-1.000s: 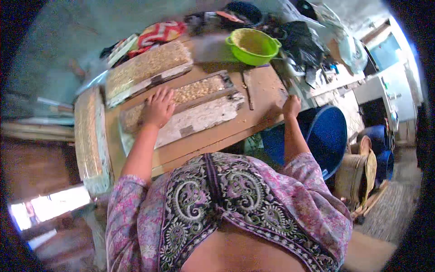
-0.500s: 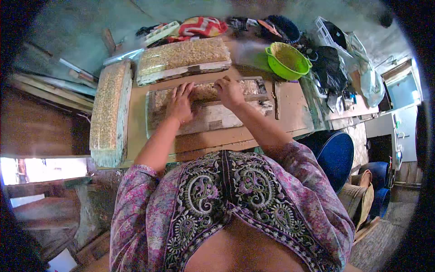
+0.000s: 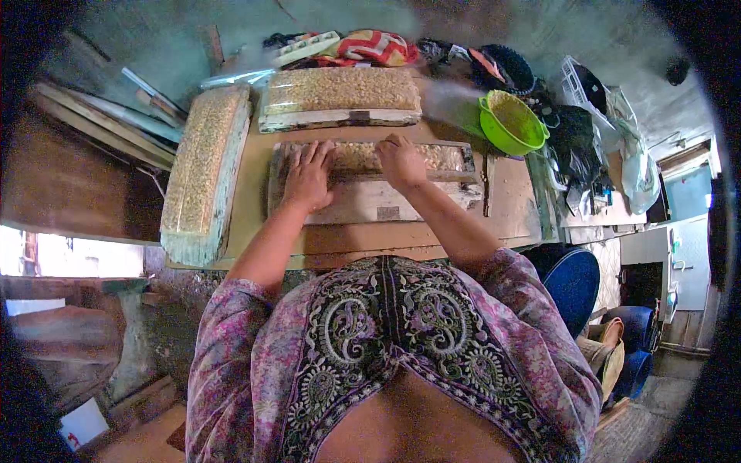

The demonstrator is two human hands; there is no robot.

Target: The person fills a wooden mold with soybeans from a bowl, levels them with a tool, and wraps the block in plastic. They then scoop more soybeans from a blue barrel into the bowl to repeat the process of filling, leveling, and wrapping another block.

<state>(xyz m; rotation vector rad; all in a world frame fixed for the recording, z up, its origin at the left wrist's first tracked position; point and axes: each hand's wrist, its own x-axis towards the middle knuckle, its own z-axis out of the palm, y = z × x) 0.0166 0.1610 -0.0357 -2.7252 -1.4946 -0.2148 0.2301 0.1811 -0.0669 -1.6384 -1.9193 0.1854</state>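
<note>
A long wooden tray (image 3: 386, 199) lies across the table in front of me. Its far section holds a layer of pale beans (image 3: 355, 157), apparently under clear plastic. My left hand (image 3: 310, 176) rests with fingers spread on the left part of this layer. On the middle of it sits my right hand (image 3: 401, 163), fingers bent and drawn together at the far side; whatever they pinch is hidden. Behind stands a filled, plastic-covered slab of beans (image 3: 343, 91) on a whitish wooden base. A similar slab of beans (image 3: 202, 158) lies lengthwise at the left.
A green basin (image 3: 511, 127) stands at the table's back right, with a thin stick (image 3: 488, 185) near the tray's right end. Cloths (image 3: 370, 48) and dark bags (image 3: 575, 139) line the far and right sides. Blue drums (image 3: 571, 289) stand on the floor at right.
The view has shifted, so the table things sit further right in it. Both hands lie slightly further left along the tray, with much the same finger shapes.
</note>
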